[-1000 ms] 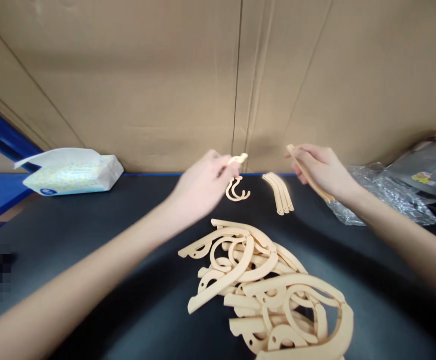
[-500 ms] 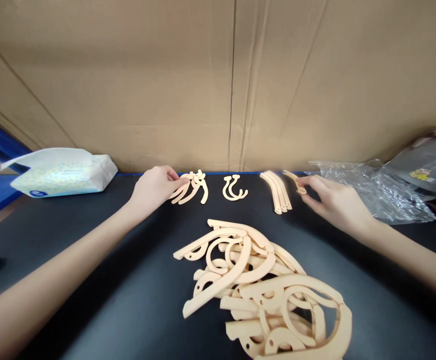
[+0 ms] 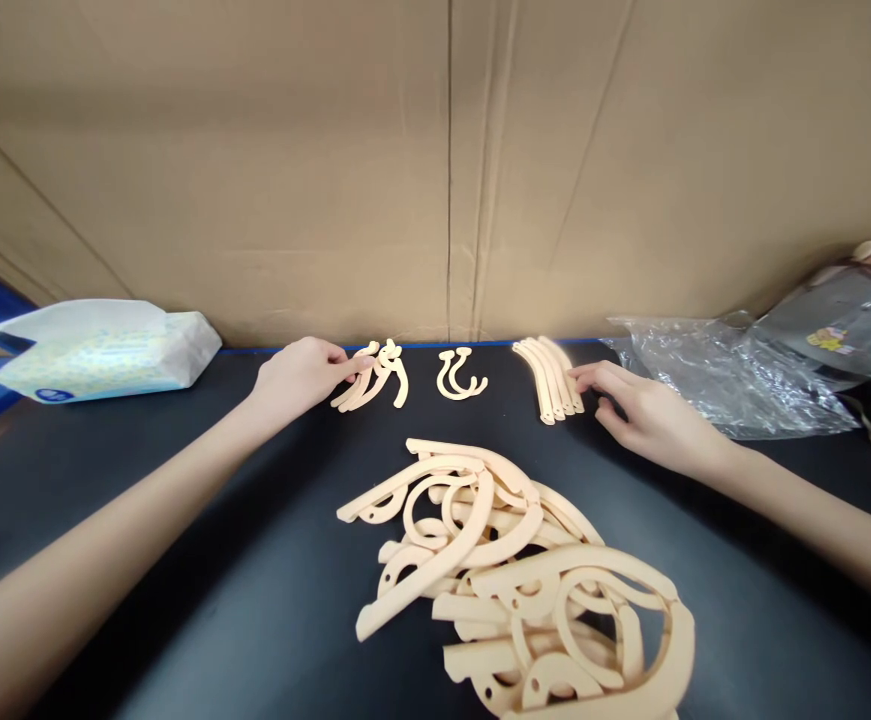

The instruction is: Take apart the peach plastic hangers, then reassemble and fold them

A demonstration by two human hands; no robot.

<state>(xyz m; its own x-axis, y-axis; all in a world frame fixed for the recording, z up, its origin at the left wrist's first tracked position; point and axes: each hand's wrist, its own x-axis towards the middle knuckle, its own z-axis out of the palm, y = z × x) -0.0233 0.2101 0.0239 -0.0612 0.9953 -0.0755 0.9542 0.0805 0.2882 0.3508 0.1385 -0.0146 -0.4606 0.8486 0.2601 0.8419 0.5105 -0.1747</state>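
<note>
Since half a second ago, one slim curved strip has moved leftward with the right hand [image 3: 649, 415] into the row of strips [image 3: 553, 378], which now counts four where three lay — while the left hand stays by the same pieces. Fingertips of the right hand touch the row's outer edge, beyond the pile of pale hanger frames [image 3: 525, 572] and slightly right of its middle; the thumb stands apart from those fingertips. Beyond the pile and to its left, the left hand has thumb and fingers drawn near each other at a fan of short curved pieces [image 3: 382, 380]; whether it grips one I cannot tell. Directly beyond the pile, two hooks [image 3: 453, 376] nest side by side, between the fan and the row. Overlapping rings and bowed arms make up the pile itself, flat on the black tabletop [image 3: 277, 600]. Farther out, a tissue pack [image 3: 105, 350] sits well to the pile's left, and crumpled clear plastic [image 3: 735, 375] lies to its right, just beside a see-through grey bag [image 3: 802, 320] — all before a cardboard wall [image 3: 292, 170] beyond the pile.
</note>
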